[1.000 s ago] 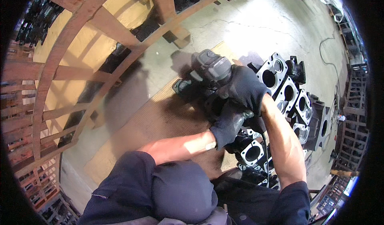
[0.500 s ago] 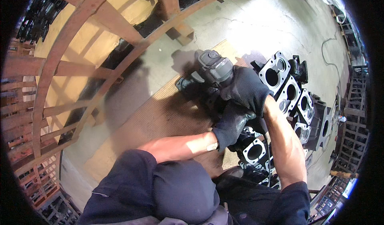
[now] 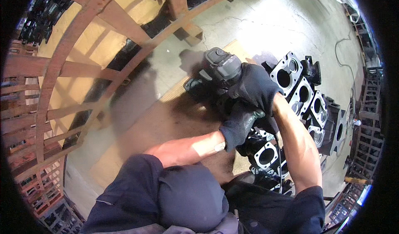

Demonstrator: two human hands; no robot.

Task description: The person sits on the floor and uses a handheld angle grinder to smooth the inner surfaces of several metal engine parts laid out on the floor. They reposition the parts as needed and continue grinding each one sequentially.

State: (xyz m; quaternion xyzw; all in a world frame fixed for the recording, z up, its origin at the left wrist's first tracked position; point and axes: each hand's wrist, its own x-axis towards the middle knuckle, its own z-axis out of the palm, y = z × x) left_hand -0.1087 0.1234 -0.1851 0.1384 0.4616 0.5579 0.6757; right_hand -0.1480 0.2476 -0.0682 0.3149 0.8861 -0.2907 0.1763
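Observation:
My right hand (image 3: 255, 84), in a black knit glove, is wrapped round the body of a dark grey corded power tool (image 3: 222, 65), perhaps a grinder. Its bulky head points away to the left, and its working end is hidden underneath. Just below, my gloved left hand (image 3: 242, 128) closes on the rear of the tool; most of its fingers are hidden. A black cord (image 3: 279, 163) runs back past my right forearm. Under the tool, a black metal casting (image 3: 191, 85) lies partly covered in shadow on a brown board (image 3: 166, 121).
Several black castings with machined silver flanges (image 3: 284, 78) stand in rows to the right, more (image 3: 266, 156) nearer me. A large rusty slatted metal crate (image 3: 54, 80) fills the left side. Beyond lies pale concrete floor (image 3: 232, 24) with a cable (image 3: 338, 55); racks (image 3: 368, 121) line the far right.
The tool and both hands shift only slightly, the tool head a little up and left. The grip of both hands stays the same.

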